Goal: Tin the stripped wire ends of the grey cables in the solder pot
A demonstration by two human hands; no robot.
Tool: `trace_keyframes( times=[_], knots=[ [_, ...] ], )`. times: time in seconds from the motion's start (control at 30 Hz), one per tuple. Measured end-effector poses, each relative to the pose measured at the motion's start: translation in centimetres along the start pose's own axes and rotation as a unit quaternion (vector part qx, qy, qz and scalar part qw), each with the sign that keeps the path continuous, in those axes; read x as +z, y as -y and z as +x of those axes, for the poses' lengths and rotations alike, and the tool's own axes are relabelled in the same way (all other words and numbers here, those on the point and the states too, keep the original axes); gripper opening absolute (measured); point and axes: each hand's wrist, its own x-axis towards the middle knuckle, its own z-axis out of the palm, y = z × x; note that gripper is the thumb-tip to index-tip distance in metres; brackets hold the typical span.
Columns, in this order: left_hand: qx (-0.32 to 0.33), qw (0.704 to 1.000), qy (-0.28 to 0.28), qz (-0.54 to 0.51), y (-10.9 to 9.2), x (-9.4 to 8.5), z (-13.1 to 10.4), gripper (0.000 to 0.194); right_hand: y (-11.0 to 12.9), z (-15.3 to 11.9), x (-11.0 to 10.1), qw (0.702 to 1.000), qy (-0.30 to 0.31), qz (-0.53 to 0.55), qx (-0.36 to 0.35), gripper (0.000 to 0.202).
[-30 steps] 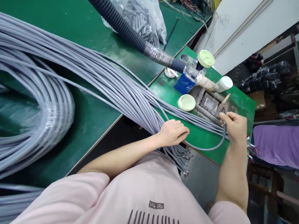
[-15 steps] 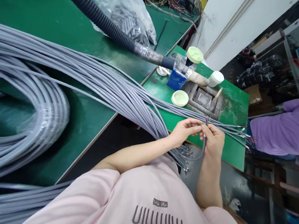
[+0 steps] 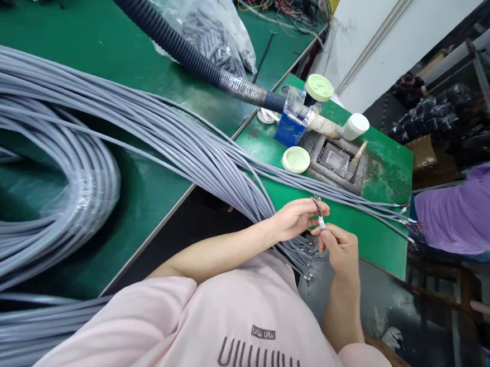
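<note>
Between thumb and fingers, my right hand (image 3: 341, 249) pinches the end of a grey cable just below its white collar (image 3: 321, 222). Thin coloured wires (image 3: 318, 204) fan out of that collar, pointing up and to the left. My left hand (image 3: 298, 219) is beside these wires with its fingers stretched out and apart, and the wires cross in front of the fingertips. Below both hands hang several other stripped cable ends (image 3: 304, 260). A thick bundle of grey cables (image 3: 213, 153) runs from the left, past my left forearm, and onto the small green table (image 3: 390, 182).
A soldering pot (image 3: 336, 161) stands behind my hands, under a black extraction hose (image 3: 163, 35). Around it are a blue box (image 3: 289, 129), a pale green lid (image 3: 296, 159) and a white jar (image 3: 355, 126). A coiled cable bundle (image 3: 88, 195) lies left. A person in purple (image 3: 465, 210) is at right.
The cable end has moved left and down, and its wires now tip to the left. My left fingers, earlier pinched at the wires, have spread. The white collar has come into view.
</note>
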Motion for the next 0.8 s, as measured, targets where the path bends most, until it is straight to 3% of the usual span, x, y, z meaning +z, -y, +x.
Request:
trace_keyframes(
  times=[0.1,0.3,0.4,0.5,0.6,0.67,0.8],
  knots=[
    [-0.043,0.997,0.057,-0.020,0.9,-0.1,0.1,0.026,-0.5,-0.5,0.4,1.000,0.002,0.028,-0.005,0.021],
    [-0.030,0.994,0.096,0.051,2.0,-0.2,-0.4,0.047,-1.9,-0.3,0.8,0.988,-0.050,0.138,0.040,0.026],
    [0.021,0.990,0.079,0.116,1.8,-0.1,-0.5,0.046,-1.7,0.0,0.2,0.996,-0.059,0.067,0.031,0.034],
    [0.092,0.975,0.042,0.199,1.2,0.2,-0.6,0.038,-0.8,0.5,-1.2,0.992,-0.114,-0.054,-0.010,0.033],
    [0.094,0.956,0.067,0.271,0.8,0.5,-0.9,0.040,0.3,1.1,-2.7,0.983,-0.176,-0.054,-0.024,0.022],
    [0.071,0.949,0.099,0.289,0.8,0.5,-1.2,0.043,1.0,1.5,-3.3,0.987,-0.157,-0.016,-0.007,0.016],
    [0.020,0.953,0.144,0.265,1.0,0.4,-1.6,0.046,2.1,2.3,-3.6,0.997,-0.016,0.043,0.057,0.023]
  ],
)
